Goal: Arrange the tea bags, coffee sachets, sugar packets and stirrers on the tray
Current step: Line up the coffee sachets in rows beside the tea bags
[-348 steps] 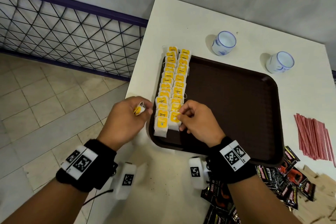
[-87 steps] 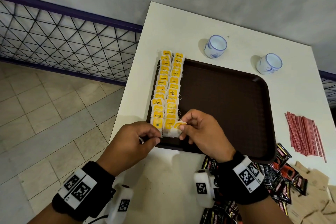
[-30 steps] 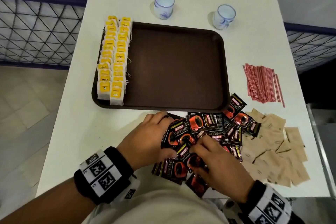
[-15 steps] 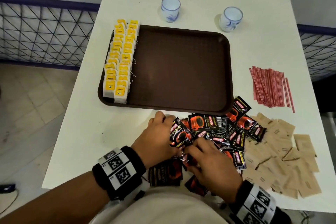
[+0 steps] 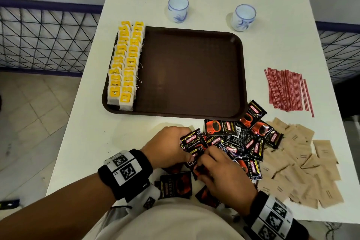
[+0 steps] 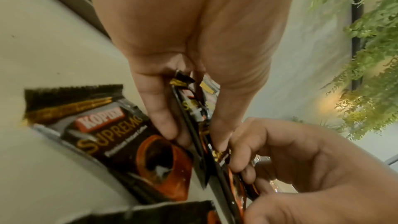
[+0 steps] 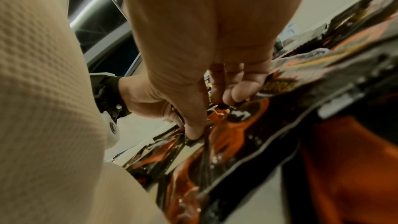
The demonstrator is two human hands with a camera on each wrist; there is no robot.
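Note:
Two rows of yellow tea bags (image 5: 125, 64) fill the left side of the brown tray (image 5: 194, 72). Black and orange coffee sachets (image 5: 235, 138) lie heaped on the table in front of the tray. My left hand (image 5: 171, 148) grips a small stack of sachets (image 6: 193, 118) between thumb and fingers. My right hand (image 5: 218, 171) pinches a sachet (image 7: 206, 125) at the same stack, touching the left hand. Brown sugar packets (image 5: 303, 169) spread at the right front. Red stirrers (image 5: 284, 87) lie to the right of the tray.
Two white and blue cups (image 5: 178, 8) (image 5: 243, 16) stand behind the tray on the white table (image 5: 109, 132). A black mesh railing (image 5: 44, 35) runs to the left. More sachets (image 5: 175, 185) lie at the table's front edge by my shirt.
Both hands left the tea bag rows and came to the sachet heap in front of the tray. In the last second they gathered sachets into the left hand.

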